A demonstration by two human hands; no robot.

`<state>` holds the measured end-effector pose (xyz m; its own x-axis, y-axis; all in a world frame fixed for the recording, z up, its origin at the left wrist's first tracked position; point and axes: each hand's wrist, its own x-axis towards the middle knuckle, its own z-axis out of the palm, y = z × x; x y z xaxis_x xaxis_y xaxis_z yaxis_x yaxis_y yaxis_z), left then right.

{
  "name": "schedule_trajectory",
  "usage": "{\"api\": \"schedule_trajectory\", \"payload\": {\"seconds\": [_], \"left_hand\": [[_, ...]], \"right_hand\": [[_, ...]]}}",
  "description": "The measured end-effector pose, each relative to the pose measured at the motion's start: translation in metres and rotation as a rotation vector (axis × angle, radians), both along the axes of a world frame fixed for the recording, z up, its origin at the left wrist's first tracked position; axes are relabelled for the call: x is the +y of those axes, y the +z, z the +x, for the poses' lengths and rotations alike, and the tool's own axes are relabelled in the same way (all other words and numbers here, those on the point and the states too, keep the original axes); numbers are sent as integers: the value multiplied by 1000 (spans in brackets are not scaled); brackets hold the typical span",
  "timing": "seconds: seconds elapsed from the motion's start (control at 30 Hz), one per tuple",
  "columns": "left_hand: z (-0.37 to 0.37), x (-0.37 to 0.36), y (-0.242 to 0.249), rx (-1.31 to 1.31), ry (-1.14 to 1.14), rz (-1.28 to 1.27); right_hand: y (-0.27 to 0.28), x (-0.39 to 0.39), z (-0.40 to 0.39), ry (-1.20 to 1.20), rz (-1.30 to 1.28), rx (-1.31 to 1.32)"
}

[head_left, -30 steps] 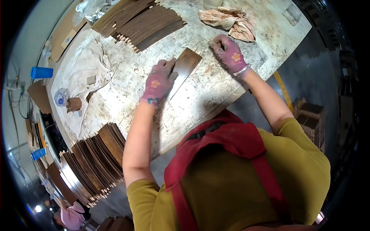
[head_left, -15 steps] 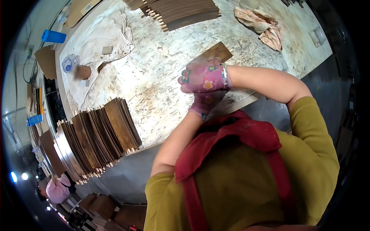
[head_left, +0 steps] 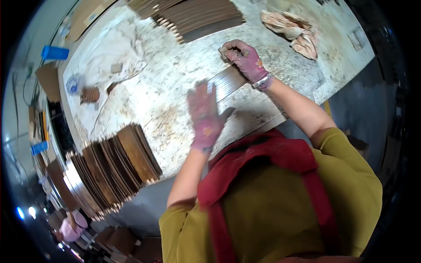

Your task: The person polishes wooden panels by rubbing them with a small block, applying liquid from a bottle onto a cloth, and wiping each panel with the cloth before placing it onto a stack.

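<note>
A dark brown wooden slat (head_left: 229, 84) lies slantwise on the worktable, its upper face catching the light. My left hand (head_left: 204, 116), in a pink flowered glove, is beside the slat's left end, fingers stretched out and thumb apart, blurred by motion. Over the far right end is my right hand (head_left: 245, 59), gloved the same way with a band at the wrist. Its fingers are curled closed around a small greyish-pink bit that I cannot make out.
Stacked brown slats with pale pegs (head_left: 116, 166) stand at the table's near left edge. Another slat pile (head_left: 201, 19) lies at the back. A stained rag (head_left: 294, 33) is at back right, a white cloth (head_left: 118, 48) at left. Another person (head_left: 72, 225) is far off at lower left.
My hands, stacked together over the slat before, have come apart. The right moved up and away to the slat's far end; the left swung left with its fingers stretched out.
</note>
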<state>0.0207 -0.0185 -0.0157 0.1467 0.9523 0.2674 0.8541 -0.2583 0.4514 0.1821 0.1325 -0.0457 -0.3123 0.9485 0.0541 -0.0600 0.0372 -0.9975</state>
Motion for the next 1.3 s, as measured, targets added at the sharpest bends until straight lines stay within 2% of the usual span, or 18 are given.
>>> {"api": "schedule_trajectory", "payload": {"seconds": [0.03,0.13,0.27,0.3,0.47,0.5,0.6,0.7,0.73,0.77,0.87,0.97,1.03,1.1,1.13,1.17,1.2,1.3], "left_hand": [[-12,-9,-2,-9,28,5],[-36,-23,-5,52,126,-92],[-28,8,2,208,-52,-34],[-27,14,-12,123,-142,-46],[-19,28,11,149,-256,-34],[-16,27,17,154,-252,-6],[1,13,40,146,-256,66],[4,-7,73,123,-251,-116],[-36,28,-5,-341,-109,-746],[-12,2,56,247,-384,-320],[-8,-3,44,159,-458,-468],[-8,-29,37,322,-575,155],[7,-22,17,108,-483,-45],[19,-34,23,-92,-316,-134],[17,-37,23,-46,-290,-8],[11,-42,27,-25,-219,-237],[10,-42,32,-80,-227,-198],[-11,-44,29,20,-75,-138]], "right_hand": [[-1,0,12,-67,-13,71],[35,-8,23,-236,-63,-417],[-118,-2,-22,-75,498,-409],[4,-27,3,-12,10,-388],[45,-27,55,-489,-102,9],[-5,-5,60,-529,108,84],[35,-53,107,-553,-52,94],[51,-100,125,-590,-262,208],[32,-106,126,-606,-304,255],[22,-114,127,-618,-346,300],[-3,-127,135,-608,-430,359],[-31,-128,127,-610,-429,494],[0,-140,134,-510,-264,195],[-43,-122,120,-510,-276,441],[-26,-129,127,-333,-106,205],[-13,-130,124,-377,-48,69],[3,-129,119,-418,-375,380],[5,-116,116,-394,-474,576]]}}
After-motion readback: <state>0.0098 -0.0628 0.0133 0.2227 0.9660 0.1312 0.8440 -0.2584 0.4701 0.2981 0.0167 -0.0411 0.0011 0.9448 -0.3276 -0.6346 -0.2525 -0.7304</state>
